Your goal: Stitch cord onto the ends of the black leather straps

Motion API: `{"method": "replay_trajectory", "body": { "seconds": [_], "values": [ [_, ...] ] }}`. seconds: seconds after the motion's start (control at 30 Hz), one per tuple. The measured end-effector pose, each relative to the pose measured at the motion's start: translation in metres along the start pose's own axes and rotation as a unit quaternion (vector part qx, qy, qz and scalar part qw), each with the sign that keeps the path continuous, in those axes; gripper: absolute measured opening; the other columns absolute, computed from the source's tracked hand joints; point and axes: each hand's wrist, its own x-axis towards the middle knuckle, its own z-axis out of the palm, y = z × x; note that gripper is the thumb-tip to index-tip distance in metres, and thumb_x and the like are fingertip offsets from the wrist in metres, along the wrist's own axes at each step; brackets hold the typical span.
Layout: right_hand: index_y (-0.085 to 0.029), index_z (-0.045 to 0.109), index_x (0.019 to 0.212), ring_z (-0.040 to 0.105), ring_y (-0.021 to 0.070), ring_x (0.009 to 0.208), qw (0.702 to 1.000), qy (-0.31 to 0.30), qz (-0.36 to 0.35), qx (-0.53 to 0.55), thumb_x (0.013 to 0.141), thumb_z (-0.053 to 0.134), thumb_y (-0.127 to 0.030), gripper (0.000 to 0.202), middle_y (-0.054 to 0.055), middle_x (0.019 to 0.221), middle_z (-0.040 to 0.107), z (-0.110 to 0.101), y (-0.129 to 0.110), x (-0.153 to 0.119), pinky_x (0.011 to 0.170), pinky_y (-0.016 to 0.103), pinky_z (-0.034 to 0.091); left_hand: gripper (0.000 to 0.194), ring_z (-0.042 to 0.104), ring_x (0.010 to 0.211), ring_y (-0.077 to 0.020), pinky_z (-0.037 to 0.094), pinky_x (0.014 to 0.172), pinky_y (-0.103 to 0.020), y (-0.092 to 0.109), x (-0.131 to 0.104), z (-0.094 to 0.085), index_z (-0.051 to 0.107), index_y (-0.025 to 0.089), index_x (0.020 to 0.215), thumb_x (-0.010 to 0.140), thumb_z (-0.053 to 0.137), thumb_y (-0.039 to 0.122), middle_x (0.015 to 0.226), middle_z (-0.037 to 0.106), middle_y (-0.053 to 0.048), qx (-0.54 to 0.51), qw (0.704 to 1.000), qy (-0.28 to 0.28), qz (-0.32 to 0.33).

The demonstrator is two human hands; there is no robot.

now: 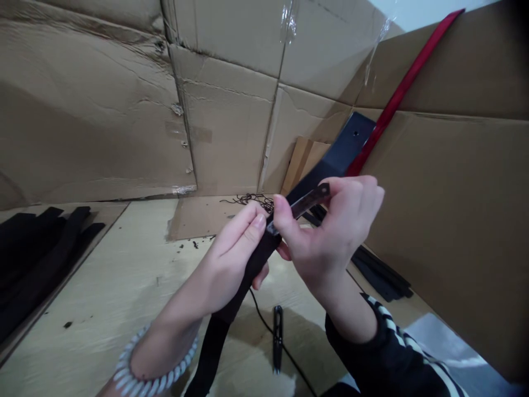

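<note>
Your left hand [231,259] is closed around a long dark strip [256,255], its thumb pressing on top and a fingertip showing beneath. That strip runs aslant through the middle of your view, from the near edge up toward the far right, where its flat end with a small hole stands in front of the cardboard wall [231,127]. Your right hand [334,237] has its fingers curled and its thumb bent in, gripping a narrow dark piece [306,202] whose near end lies against the strip, just beside your left thumb. Below your hands, a small dark tool [278,336] lies on the pale table [140,275], with a thin dark cord [262,318] crossing it. Beyond your hands sits a tangle of thin dark strands [253,199]. More dark strips [45,248] are piled at the far left, and a red band [407,91] slants up the far right.
</note>
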Motion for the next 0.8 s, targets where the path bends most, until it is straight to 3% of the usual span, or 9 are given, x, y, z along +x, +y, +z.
{"method": "replay_trajectory", "body": {
  "seconds": [0.17,0.43,0.6,0.8],
  "values": [
    [-0.023,0.047,0.083,0.047,0.0236,0.080,0.999,-0.021,-0.005,0.027,0.083,0.065,-0.048,0.031,0.005,0.079,0.045,-0.001,-0.001,0.002,0.073,0.042,0.042,0.028,0.048,0.041,-0.0088,0.038,0.040,-0.019,0.000,0.002,-0.002,0.045,0.020,0.085,0.100,0.041,0.044,0.052,0.054,0.005,0.018,1.000,-0.002,0.016],
    [-0.024,0.045,0.087,0.050,0.0197,0.078,0.997,0.010,0.041,0.070,0.085,0.064,-0.039,0.024,0.003,0.083,0.043,-0.010,0.023,0.026,0.073,0.038,0.043,0.031,0.045,0.042,-0.0049,0.036,0.042,-0.019,0.008,-0.002,-0.001,0.045,0.018,0.087,0.101,0.037,0.045,0.079,0.070,-0.003,0.020,1.000,-0.023,0.003],
    [-0.023,0.046,0.084,0.047,0.0201,0.073,0.999,-0.010,0.005,0.036,0.081,0.067,-0.044,0.030,0.003,0.079,0.042,-0.010,0.012,0.019,0.069,0.039,0.043,0.028,0.049,0.044,-0.0058,0.038,0.043,-0.019,0.006,-0.004,0.001,0.044,0.020,0.090,0.100,0.040,0.046,0.087,0.072,-0.003,-0.013,0.999,-0.031,-0.002],
    [-0.022,0.048,0.083,0.043,0.0203,0.072,0.999,-0.035,-0.032,0.012,0.082,0.065,-0.045,0.029,0.003,0.077,0.043,-0.008,-0.005,0.007,0.065,0.038,0.040,0.028,0.047,0.039,-0.0083,0.036,0.039,-0.018,0.001,-0.003,0.000,0.042,0.021,0.087,0.099,0.041,0.046,0.052,0.053,0.006,-0.034,0.999,-0.007,0.008]
  ]
}}
